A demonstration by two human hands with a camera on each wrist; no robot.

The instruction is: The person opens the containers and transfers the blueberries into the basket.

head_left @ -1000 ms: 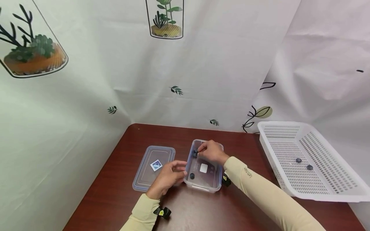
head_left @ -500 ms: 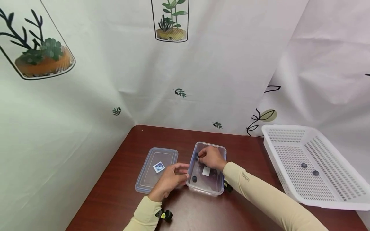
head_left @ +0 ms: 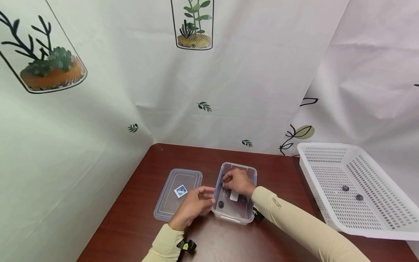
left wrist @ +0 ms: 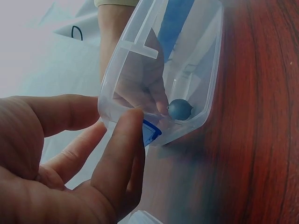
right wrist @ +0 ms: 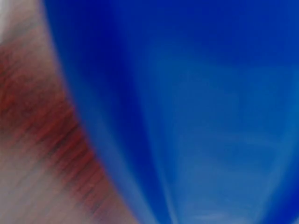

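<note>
A clear plastic food container (head_left: 232,216) with a bluish rim stands on the table. My left hand (head_left: 193,205) touches its left side, thumb and fingers relaxed along the wall; the left wrist view shows the fingertips right at the plastic. Inside the container, my right hand (head_left: 239,181) reaches down with curled fingers, pinching a blueberry (head_left: 224,185) that is mostly hidden under the fingertips. Another blueberry (head_left: 221,204) lies at the container's near left corner. Through the clear wall, the left wrist view also shows a round blueberry (left wrist: 180,109).
Left of the container lies its clear lid (head_left: 167,193) with a blue-and-white sticker (head_left: 180,191). A white perforated basket (head_left: 317,193) on the right holds two blueberries (head_left: 345,188). The red-brown table (head_left: 137,207) meets a printed fabric backdrop. Blurred blue plastic (right wrist: 196,112) fills most of the right wrist view.
My right hand has moved toward the near side inside the container, with the blueberry at its fingertips. The left hand stays at the container's side. The head view has shifted slightly.
</note>
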